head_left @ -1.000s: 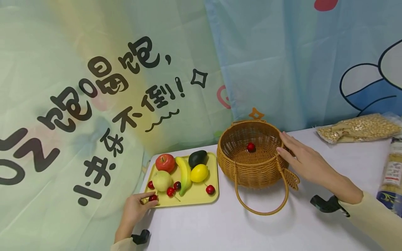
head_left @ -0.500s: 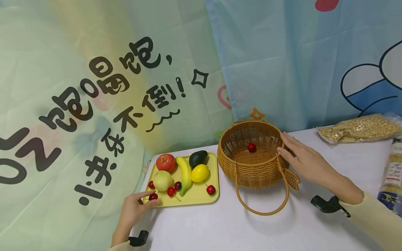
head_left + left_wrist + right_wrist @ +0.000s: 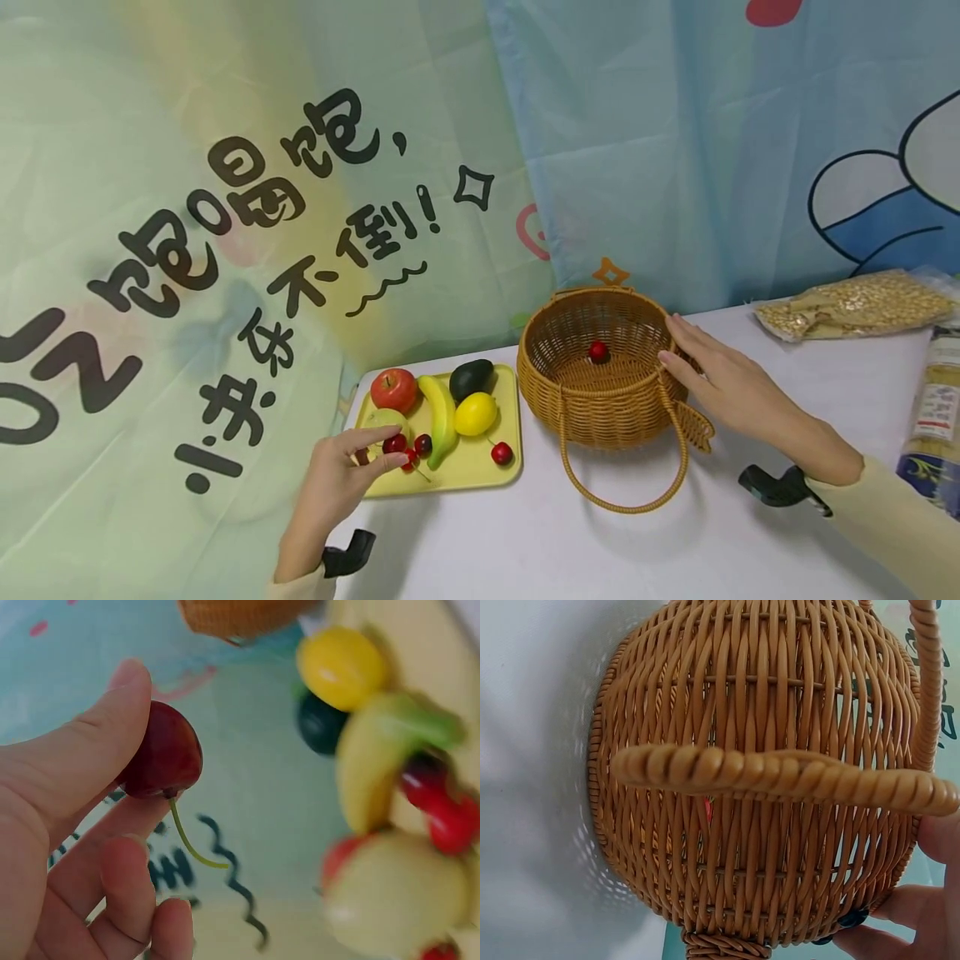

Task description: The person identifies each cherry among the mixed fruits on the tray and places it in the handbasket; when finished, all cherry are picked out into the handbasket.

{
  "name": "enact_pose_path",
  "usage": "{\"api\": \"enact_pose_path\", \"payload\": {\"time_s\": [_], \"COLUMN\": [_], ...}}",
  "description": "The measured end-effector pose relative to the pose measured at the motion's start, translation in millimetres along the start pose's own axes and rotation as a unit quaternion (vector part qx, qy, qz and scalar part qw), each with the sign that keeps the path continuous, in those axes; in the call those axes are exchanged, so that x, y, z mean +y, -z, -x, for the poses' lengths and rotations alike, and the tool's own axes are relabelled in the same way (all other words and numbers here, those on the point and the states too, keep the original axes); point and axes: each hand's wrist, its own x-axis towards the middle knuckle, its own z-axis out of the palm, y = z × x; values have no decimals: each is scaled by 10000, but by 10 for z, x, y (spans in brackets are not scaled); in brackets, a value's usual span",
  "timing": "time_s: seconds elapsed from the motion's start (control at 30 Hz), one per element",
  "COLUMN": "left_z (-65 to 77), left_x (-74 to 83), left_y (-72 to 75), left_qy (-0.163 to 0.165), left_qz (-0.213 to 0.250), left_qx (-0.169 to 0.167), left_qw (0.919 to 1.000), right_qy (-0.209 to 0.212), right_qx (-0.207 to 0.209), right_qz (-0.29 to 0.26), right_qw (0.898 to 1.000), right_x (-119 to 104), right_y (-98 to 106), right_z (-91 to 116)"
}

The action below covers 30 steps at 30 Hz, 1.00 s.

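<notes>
My left hand (image 3: pixel 335 479) is over the near left part of the yellow tray (image 3: pixel 480 477). Its thumb and fingers pinch a dark red cherry (image 3: pixel 166 750), whose green stem hangs down in the left wrist view. My right hand (image 3: pixel 738 387) rests against the right side of the brown wicker basket (image 3: pixel 611 417), fingers extended and thumb by the rim. Inside the basket lies one red cherry (image 3: pixel 598 352). On the tray are a red apple (image 3: pixel 393 390), a banana (image 3: pixel 442 417), an avocado (image 3: pixel 472 378), a lemon (image 3: pixel 476 414), a partly hidden pale green fruit (image 3: pixel 388 419) and several cherries.
The basket's handle (image 3: pixel 626 508) is folded down toward the front on the white table (image 3: pixel 540 550). At the back right lies a bag of pale grains (image 3: pixel 862 307), with a labelled package (image 3: pixel 933 417) near the right edge. A printed curtain (image 3: pixel 450 100) hangs behind.
My left hand has lifted the cherry from the tray's near left corner and moved slightly right and up with it. My right hand and the basket have stayed in place.
</notes>
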Motion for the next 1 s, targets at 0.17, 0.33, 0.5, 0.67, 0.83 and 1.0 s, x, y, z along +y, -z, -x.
{"api": "enact_pose_path", "payload": {"time_s": [0.17, 0.33, 0.5, 0.67, 0.83, 1.0], "left_z": [-222, -457, -710, -1000, -1240, -1409], "left_x": [255, 495, 753, 1022, 1259, 1471], "left_y": [-56, -140, -258, -358, -446, -509], "left_qy": [-573, -1039, -1460, -1944, -2413, -2645], "left_qz": [257, 558, 631, 809, 681, 487], "left_qx": [55, -98, -346, -666, -792, -816], "left_qw": [9980, 9930, 9867, 9753, 9648, 9597], "right_qy": [-45, -75, -58, -103, -94, -88], "right_qx": [13, 30, -21, -45, -43, -23], "right_qz": [2, -6, -12, 52, 75, 64], "right_qw": [10000, 10000, 10000, 9999, 9999, 9999], "right_x": [4, -7, -13, -12, -8, -18], "right_y": [5, -2, -7, -9, -12, -14], "right_z": [2, 4, 1, -4, 2, 1]}}
